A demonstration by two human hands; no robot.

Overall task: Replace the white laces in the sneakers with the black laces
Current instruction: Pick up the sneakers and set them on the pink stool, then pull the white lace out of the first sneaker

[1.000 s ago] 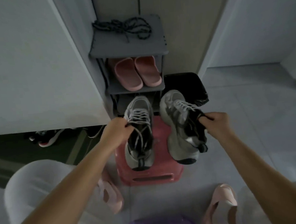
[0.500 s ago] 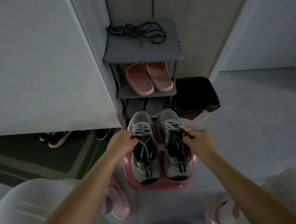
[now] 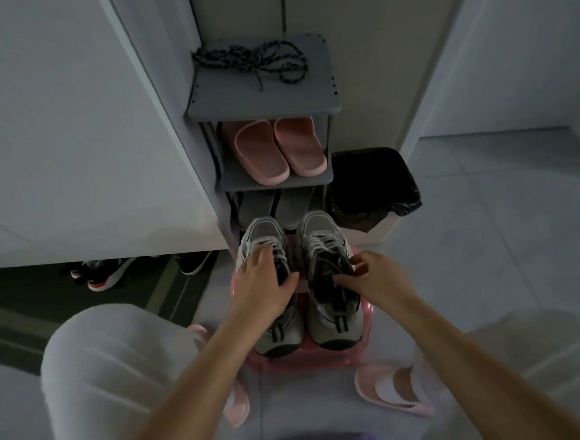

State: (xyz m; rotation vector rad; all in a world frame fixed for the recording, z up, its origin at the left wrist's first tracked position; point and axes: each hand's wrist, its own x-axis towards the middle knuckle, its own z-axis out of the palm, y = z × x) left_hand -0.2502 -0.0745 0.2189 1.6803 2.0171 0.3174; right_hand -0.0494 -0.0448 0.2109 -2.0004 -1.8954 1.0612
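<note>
Resting flat on the left sneaker, your left hand: fingers straight and spread over the tongue and lacing, thumb in the gap between the pair, gripping nothing. Your right hand: fingers curled at the right sneaker, thumb inside the opening, fingertips on the outer side, pinching the collar. Both sneakers: grey, upright, side by side, toes toward the rack, on a pink stool just in front of the rack's foot. White laces: threaded in both sneakers, those of the left one partly under your hand. Black laces: loose tangle on the rack's top shelf, toward its back edge, well apart from both hands. Pink slippers: pair on the shelf below the top. Grey slippers: pair on the next shelf down, partly hidden behind the sneaker toes. Bin with a black liner: on the floor just right of the rack.
</note>
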